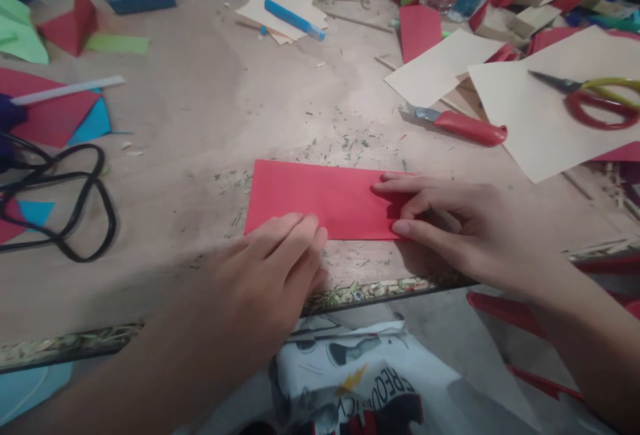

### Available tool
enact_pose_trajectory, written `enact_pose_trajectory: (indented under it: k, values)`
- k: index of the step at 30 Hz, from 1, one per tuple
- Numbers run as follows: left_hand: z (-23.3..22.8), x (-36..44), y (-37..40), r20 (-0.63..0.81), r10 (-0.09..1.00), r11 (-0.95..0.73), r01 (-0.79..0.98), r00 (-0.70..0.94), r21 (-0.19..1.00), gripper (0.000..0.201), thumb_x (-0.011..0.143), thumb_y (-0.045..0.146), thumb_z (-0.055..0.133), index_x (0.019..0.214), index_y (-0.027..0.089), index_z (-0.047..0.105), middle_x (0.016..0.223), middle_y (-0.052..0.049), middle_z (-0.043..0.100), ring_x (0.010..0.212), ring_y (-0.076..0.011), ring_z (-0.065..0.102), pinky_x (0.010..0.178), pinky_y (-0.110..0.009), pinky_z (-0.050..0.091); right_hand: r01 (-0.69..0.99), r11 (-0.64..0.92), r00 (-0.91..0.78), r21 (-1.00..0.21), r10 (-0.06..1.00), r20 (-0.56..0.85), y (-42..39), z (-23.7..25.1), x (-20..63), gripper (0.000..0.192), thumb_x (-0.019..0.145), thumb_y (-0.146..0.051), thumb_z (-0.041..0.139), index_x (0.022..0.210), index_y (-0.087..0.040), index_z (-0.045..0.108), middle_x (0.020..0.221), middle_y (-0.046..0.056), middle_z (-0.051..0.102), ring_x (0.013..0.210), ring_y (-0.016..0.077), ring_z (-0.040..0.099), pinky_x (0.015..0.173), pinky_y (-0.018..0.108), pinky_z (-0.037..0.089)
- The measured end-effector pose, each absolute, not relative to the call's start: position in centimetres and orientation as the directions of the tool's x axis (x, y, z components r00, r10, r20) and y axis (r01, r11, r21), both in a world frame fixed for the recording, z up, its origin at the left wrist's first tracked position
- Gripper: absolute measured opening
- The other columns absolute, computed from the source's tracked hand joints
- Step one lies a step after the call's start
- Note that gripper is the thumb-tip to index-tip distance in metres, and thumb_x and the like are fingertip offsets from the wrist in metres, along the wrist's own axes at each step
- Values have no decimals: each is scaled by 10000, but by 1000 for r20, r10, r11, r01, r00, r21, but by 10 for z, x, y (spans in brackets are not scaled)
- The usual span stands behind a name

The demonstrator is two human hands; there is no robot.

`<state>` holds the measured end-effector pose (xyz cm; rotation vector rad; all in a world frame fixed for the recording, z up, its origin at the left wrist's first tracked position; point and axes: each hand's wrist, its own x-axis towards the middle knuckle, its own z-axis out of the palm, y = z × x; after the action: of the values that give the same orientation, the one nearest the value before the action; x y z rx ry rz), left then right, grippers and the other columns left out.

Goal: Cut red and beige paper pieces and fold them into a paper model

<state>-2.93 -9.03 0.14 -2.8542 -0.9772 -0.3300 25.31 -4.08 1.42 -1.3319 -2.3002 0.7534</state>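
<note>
I have both hands flat on the red paper (325, 205) near the table (210, 115) edge, left hand (273, 268) pinning its near edge, right hand (450, 228) fingers spread over its right end. To crease it cleanly, I judge I should hold the left firm and press evenly along the fold.

— Where does the folded paper (325, 207) lie?
— On the surface (200, 115), near its front edge; left hand (265, 268) presses it at seven o'clock, right hand (450, 225) at three.
— And around it?
— Cutter (463, 126) at one o'clock, scissors (595, 95) on a sheet (540, 122) at two, cable (75, 202) at nine, pen (294, 19) at twelve.
</note>
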Motion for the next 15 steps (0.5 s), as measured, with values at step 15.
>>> enact_pose_trajectory:
  k: [15]
  values:
    - [7, -26, -83, 187, 629, -768, 640, 754, 5, 284, 1068, 187, 472, 1267, 100, 655, 1231, -139, 714, 1120, -317, 669, 1002, -482, 531, 658, 544, -549, -521, 820, 163, -55, 19, 253, 43, 947, -227, 717, 973, -233, 751, 1315, 66, 761, 1282, 284, 687, 1134, 426, 552]
